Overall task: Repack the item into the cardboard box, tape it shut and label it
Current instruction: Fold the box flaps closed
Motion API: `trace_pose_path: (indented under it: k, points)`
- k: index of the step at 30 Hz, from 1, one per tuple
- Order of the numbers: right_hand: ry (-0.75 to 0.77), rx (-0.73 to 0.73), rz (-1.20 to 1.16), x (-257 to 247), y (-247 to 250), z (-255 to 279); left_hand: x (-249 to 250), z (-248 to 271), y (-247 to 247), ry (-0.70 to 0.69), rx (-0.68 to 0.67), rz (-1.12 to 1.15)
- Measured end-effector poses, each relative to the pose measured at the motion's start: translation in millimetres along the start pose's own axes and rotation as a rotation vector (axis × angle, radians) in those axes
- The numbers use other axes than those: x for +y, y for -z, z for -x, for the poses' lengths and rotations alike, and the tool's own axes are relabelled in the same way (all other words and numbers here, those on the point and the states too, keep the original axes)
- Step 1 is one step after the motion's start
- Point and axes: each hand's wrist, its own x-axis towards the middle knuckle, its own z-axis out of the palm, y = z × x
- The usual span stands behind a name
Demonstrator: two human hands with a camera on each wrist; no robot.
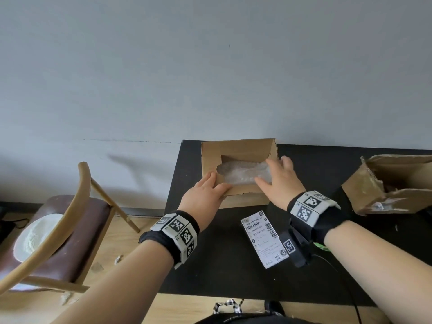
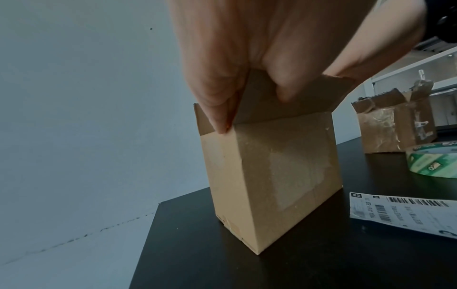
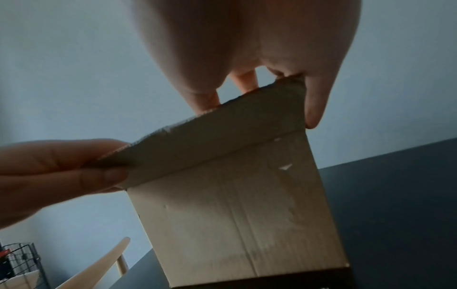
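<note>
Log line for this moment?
left hand: pinches near flap | right hand: fingers on same flap | wrapped item: inside cardboard box | label: loose on table

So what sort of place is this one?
Probably a home or small office room used for parcel packing: black table against a bare wall, wooden chair beside it, and a cardboard box, shipping label and tape roll on the table.
</note>
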Motion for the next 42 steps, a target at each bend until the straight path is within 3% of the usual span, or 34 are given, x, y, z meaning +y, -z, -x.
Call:
trace_pose_path:
  k: [4, 8, 14, 16, 21, 27, 32, 36, 39, 42]
  points:
    - [0.097, 0.042, -0.091, 7.8, -5.6, 3.3, -2.6, -4.3, 2.2, -0.025, -0.021, -0.026]
    - [0.177, -0.060, 0.031, 11.0, -8.3, 5.3, -4.4, -8.1, 3.8, -0.035, -0.056, -0.034]
    - [0.183, -0.179, 0.171, 11.7, -1.2, 2.5, -11.2, -17.5, 17.5, -0.037, -0.067, -0.007]
    - [0.170, -0.126, 0.129, 14.8, 1.0, -1.0, -13.5, -19.7, 25.0, -0.003, -0.070, 0.031]
    - [0.097, -0.034, 0.005, 14.6, 10.7, -13.2, -14.4, -21.0, 30.8, 0.162, 0.093, 0.246]
    - [0.033, 0.048, -0.104, 17.3, 3.4, -31.0, -16.2, -30.7, 22.1, 0.266, 0.184, 0.304]
    - [-0.022, 0.134, -0.059, 16.3, -12.0, -39.7, -18.4, -35.6, 8.3, 0.374, 0.237, 0.175]
    - [0.086, 0.231, 0.053, 14.7, -10.2, -45.8, -22.2, -44.3, 10.9, 0.291, 0.244, 0.059]
    - [0.204, 0.163, 0.164, 15.0, -4.2, -54.0, -26.0, -52.8, 20.8, 0.194, 0.149, -0.056]
    - [0.222, 0.134, 0.205, 14.0, -2.3, -55.9, -26.8, -56.9, 25.5, 0.195, 0.079, -0.085]
